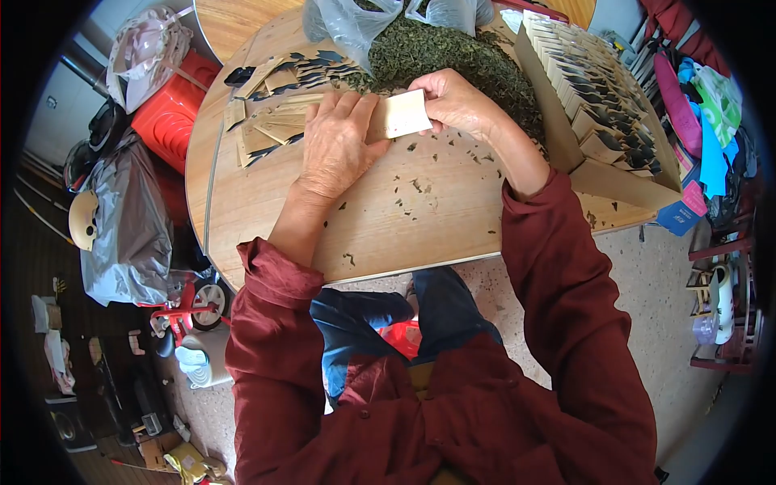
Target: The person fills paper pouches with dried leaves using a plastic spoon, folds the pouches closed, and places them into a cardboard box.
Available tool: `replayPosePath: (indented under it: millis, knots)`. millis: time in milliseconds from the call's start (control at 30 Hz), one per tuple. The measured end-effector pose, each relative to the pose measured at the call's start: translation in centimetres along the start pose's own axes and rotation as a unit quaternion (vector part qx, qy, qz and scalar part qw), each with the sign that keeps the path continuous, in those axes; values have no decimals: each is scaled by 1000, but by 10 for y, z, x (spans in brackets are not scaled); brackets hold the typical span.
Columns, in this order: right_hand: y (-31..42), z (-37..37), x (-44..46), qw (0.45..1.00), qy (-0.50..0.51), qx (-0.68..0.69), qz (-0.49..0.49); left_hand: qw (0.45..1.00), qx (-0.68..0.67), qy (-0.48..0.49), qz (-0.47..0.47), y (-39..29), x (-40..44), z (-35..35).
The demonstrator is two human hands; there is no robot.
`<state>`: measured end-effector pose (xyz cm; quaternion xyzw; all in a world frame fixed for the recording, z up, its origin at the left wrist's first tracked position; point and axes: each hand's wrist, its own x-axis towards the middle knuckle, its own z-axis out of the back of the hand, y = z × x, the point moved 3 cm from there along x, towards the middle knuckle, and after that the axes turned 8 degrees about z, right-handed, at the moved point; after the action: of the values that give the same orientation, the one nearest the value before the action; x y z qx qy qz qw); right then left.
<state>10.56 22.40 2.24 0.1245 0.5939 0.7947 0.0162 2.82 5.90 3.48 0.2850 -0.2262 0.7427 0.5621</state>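
One paper packet (402,115), upper centre: right hand (453,103) pinches its end, left hand (338,139) lies half-open against it; looks light, creasable, edges best.

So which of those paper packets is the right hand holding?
The pale packet between the left hand and the right hand, pinched at one end. The other packets stand in the cardboard box or lie on the table.
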Motion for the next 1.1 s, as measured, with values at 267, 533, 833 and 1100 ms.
replayPosePath:
  millis: [267, 533, 833, 1100]
  knots:
    - [3, 1, -2, 998, 5, -58, -30, 981, -123, 98, 117, 0, -3, -9]
    - [-9, -2, 6, 996, -3, -86, 16, 987, -117, 78, 78, -9, -3, -7]
    - [3, -3, -1, 997, -28, -65, -44, 981, -148, 83, 91, -7, -4, -9]
    - [8, -7, -3, 997, -6, -69, -18, 977, -177, 73, 98, -7, -3, -8]
